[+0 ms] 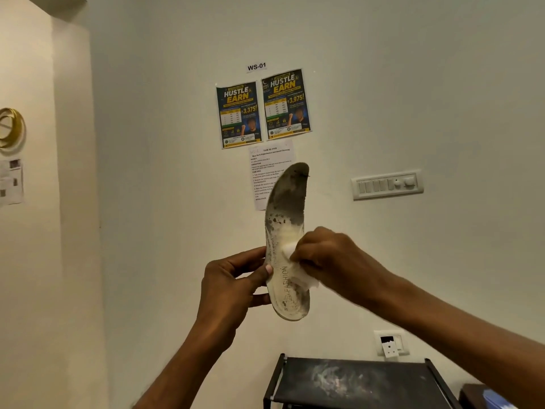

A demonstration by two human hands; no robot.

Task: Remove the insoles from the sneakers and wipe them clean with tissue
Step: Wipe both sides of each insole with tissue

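A worn, off-white insole [285,214] with a dark grey, dirty toe end stands upright in front of me, toe pointing up. My left hand [233,286] grips its lower left edge, thumb on the front face near the printed lettering. My right hand [327,256] pinches a crumpled white tissue [298,271] and presses it against the middle of the insole. No sneakers are in view.
A black shoe rack [356,382] with a dusty top shelf stands below against the cream wall. Posters [262,109] and a task sheet hang on the wall behind the insole. A switch panel [387,184] and a socket [390,343] are at the right.
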